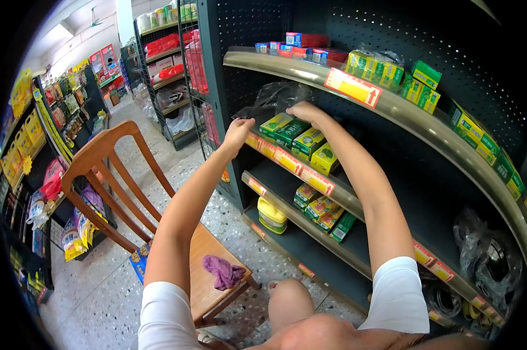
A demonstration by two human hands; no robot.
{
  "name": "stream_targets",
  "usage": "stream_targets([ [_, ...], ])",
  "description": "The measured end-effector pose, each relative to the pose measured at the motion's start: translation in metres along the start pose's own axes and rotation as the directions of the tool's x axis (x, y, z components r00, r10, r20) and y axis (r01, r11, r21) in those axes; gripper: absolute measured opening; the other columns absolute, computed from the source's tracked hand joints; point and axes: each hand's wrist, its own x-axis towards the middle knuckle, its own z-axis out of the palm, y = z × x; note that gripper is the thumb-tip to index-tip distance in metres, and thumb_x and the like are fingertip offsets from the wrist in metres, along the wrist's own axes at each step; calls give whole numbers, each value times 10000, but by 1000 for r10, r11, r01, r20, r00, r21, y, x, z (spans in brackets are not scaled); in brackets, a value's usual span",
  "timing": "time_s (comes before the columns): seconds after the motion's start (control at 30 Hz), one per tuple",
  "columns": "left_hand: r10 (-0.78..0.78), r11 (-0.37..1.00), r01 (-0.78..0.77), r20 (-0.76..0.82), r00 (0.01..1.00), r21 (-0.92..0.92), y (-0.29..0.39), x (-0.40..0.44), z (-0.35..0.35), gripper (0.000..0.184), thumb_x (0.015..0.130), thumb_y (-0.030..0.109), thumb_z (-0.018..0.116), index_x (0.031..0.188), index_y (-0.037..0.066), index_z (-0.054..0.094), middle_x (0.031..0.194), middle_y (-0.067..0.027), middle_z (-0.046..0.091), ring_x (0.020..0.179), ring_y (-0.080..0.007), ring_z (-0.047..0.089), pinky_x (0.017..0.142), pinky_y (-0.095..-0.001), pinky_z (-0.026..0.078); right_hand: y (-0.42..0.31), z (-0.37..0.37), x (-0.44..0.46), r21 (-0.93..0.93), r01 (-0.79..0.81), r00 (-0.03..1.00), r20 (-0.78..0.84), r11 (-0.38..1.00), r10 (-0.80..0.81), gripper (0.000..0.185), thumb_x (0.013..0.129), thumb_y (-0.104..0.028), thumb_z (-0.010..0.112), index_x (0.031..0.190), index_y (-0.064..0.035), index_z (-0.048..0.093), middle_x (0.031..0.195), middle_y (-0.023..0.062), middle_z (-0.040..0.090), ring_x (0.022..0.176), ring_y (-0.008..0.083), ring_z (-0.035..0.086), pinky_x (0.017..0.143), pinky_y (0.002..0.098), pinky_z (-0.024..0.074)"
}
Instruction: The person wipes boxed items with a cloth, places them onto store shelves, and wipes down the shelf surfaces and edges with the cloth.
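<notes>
A dark, see-through plastic bag [273,96] lies crumpled at the left end of the middle shelf, stretched between my two hands. My left hand [238,137] is closed at the shelf's front left corner, its fingertips pinching the bag's near edge. Farther in, my right hand [305,113] is closed on the bag's right side; its fingertips are partly hidden. Just below and between my hands stand several green and yellow boxes [292,132] in a row along the shelf's front.
Above my arms runs the upper shelf's curved edge [281,63], with small boxes [375,67] on it. Lower shelves hold more boxes [319,207] and a yellow container [271,214]. At left stands a wooden chair [217,233] with a purple cloth [223,272] on its seat.
</notes>
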Motion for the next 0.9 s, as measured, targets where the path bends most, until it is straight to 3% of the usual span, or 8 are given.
stream_targets([
  [0.03, 184, 954, -174, -20, 983, 246, 6, -1, 2, 438, 866, 318, 634, 1159, -7, 651, 1300, -124, 590, 1214, -258, 530, 1015, -355, 402, -1, -2, -3, 6, 20, 1000, 13, 1000, -21, 496, 846, -254, 636, 1203, 89, 595, 1284, 267, 573, 1183, 361, 563, 967, 416, 433],
  [0.13, 410, 673, -330, 37, 911, 662, 28, -13, 17, 426, 800, 343, 674, 1083, 25, 697, 1264, -148, 606, 1174, -297, 561, 986, -373, 434, -5, -5, -12, -128, 10, 999, 33, 992, -6, 409, 876, -244, 614, 1200, 5, 631, 1257, 180, 607, 1192, 292, 541, 999, 368, 403],
  [0.27, 38, 686, -81, 75, 996, 723, 56, 2, 35, 550, 663, 446, 733, 1046, 53, 710, 1086, -177, 689, 1039, -317, 646, 911, -415, 487, -4, -18, -36, -253, 16, 998, 55, 967, -2, 456, 874, -278, 639, 1223, 13, 611, 1256, 204, 599, 1171, 293, 561, 971, 362, 434],
  [0.4, -157, 668, -100, 270, 950, 738, 56, 42, 31, 768, 577, 549, 795, 1123, 18, 695, 1100, -216, 680, 1032, -328, 654, 928, -389, 467, -1, -26, -54, -256, 62, 997, 56, 965, -50, 487, 869, -302, 655, 1238, 12, 601, 1258, 207, 591, 1173, 297, 561, 972, 363, 437],
  [0.6, -138, 795, -175, 454, 881, 581, 46, 53, 24, 905, 594, 596, 821, 1208, -42, 629, 1143, -222, 664, 1045, -307, 641, 910, -353, 475, 7, -31, -69, -301, 106, 994, 58, 948, -93, 499, 867, -334, 655, 1251, -21, 600, 1303, 216, 543, 1211, 311, 526, 1002, 367, 421],
  [0.73, -196, 706, -109, 341, 920, 700, 47, 46, 20, 939, 652, 630, 784, 1255, -64, 596, 1269, -232, 602, 1161, -324, 588, 974, -334, 441, 7, -41, -80, -334, 128, 991, 78, 934, -108, 509, 872, -343, 647, 1266, -26, 587, 1305, 220, 523, 1235, 330, 496, 1024, 374, 398],
  [0.83, -98, 802, -137, 355, 930, 582, 49, 37, 13, 801, 619, 594, 804, 1161, 18, 680, 1141, -173, 680, 1059, -327, 635, 948, -450, 440, 11, -48, -86, -332, 128, 991, 75, 935, -109, 510, 876, -348, 641, 1272, -33, 577, 1312, 221, 503, 1248, 337, 475, 1034, 377, 387],
  [0.9, -139, 639, -146, 300, 944, 755, 61, 35, 21, 729, 619, 559, 791, 1116, 34, 699, 1129, -164, 685, 1058, -345, 634, 960, -525, 400, 21, -49, -85, -349, 175, 985, 62, 921, -164, 500, 877, -343, 641, 1264, -32, 581, 1307, 218, 508, 1243, 336, 480, 1035, 377, 387],
])
